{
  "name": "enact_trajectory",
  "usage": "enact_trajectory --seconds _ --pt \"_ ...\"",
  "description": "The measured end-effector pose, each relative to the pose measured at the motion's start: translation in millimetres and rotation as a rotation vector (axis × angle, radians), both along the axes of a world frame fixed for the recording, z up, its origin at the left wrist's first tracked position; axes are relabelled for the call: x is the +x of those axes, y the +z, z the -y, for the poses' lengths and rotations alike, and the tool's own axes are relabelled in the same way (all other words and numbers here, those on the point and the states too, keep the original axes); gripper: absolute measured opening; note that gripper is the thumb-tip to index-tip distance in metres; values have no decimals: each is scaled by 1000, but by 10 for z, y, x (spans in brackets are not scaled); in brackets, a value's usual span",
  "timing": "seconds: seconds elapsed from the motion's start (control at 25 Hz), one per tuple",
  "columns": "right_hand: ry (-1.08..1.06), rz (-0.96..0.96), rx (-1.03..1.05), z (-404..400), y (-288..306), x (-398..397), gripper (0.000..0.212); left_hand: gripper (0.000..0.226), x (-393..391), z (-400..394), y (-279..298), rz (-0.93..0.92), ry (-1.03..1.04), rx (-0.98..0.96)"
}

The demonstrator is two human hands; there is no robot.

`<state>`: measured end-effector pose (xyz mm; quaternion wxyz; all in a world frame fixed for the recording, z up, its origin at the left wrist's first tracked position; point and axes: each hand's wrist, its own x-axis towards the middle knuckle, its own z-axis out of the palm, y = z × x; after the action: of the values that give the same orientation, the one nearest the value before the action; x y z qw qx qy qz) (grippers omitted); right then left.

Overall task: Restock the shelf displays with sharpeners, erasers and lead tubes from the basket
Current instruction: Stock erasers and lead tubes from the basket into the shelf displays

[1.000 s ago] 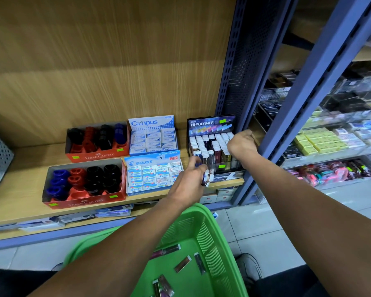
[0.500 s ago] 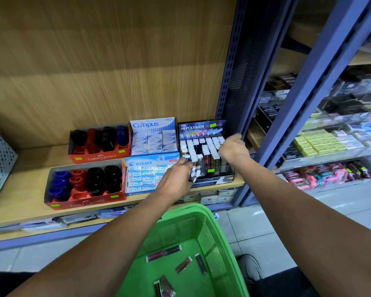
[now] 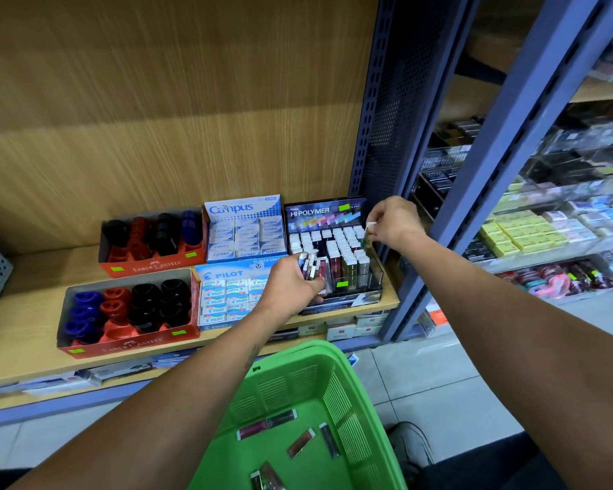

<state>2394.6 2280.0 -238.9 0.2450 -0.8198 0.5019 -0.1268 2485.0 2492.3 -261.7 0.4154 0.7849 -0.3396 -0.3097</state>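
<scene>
Green basket (image 3: 333,376), red-orange sharpener boxes (image 3: 149,268)

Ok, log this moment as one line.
left hand: grips lead tubes bundle | right hand: pinches one tube over Hi-Polymer display | basket: tubes remain

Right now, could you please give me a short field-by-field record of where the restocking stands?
left hand: left hand grips a bundle of lead tubes in front of the display
right hand: right hand pinches one lead tube over the right rear of the Hi-Polymer display
basket: green basket below, several loose tubes lying in it
eraser boxes: Campus box behind Pilot box, both stocked
sharpener trays: two Faber-Castell trays on the left, filled
</scene>
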Motion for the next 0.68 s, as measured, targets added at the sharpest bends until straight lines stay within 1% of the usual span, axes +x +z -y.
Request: enact_trajectory --seconds 0.08,0.16,0.36,0.48,0.6,0.68 --pt "-3 39 25 12 -75 4 30 14 -10 32 -46 -26 15 -3" --pt "7 32 23 21 -107 15 28 18 -18 49 -84 -37 11 -22" --pt "29 -20 -12 15 -95 55 31 10 -17 60 -122 -80 -5 -68" --pt "8 -60 -72 13 -78 49 25 10 -5 61 -144 -95 -10 -72" --pt "16 -85 -29 -8 -121 20 21 10 12 57 -156 -105 -13 -72" --pt "29 -74 -39 -44 -186 -5 18 11 14 55 -151 -104 -9 -68"
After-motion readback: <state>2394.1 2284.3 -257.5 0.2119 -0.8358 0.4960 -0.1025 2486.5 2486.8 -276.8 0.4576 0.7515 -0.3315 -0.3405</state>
